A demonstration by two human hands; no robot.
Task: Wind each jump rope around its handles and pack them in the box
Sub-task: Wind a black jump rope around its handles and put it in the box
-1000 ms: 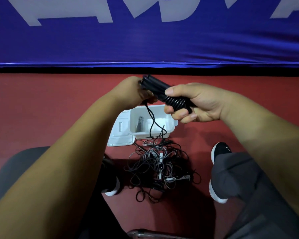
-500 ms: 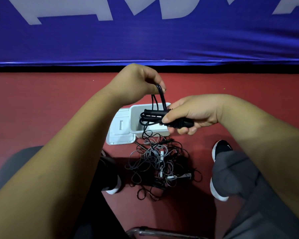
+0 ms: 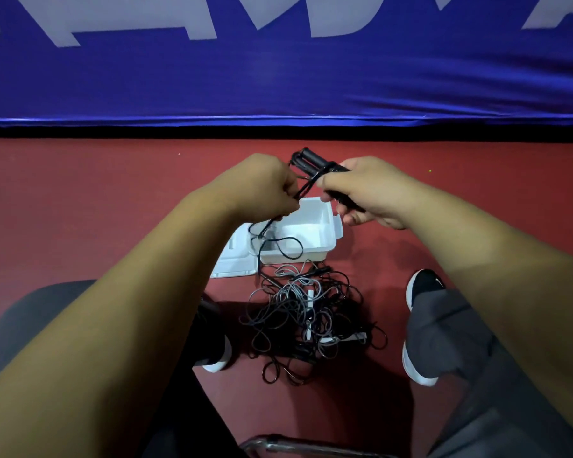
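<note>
My right hand (image 3: 368, 190) grips a pair of black jump rope handles (image 3: 311, 161), held together and pointing up and to the left. My left hand (image 3: 262, 186) pinches the black cord (image 3: 278, 242) of that rope just left of the handles. The loose cord hangs down in loops over the open white box (image 3: 321, 226) on the floor. In front of the box lies a tangled pile of black and grey jump ropes (image 3: 305, 315) with white handles among them.
The box lid (image 3: 235, 262) lies open to the left of the box. My two shoes (image 3: 420, 285) and legs flank the pile on the red floor. A blue banner (image 3: 278, 67) runs along the back. A chair's metal edge (image 3: 295, 446) shows at the bottom.
Both hands rose from above the box. The handles tilted back up to the left, and my left hand carried the cord down and around beside them.
</note>
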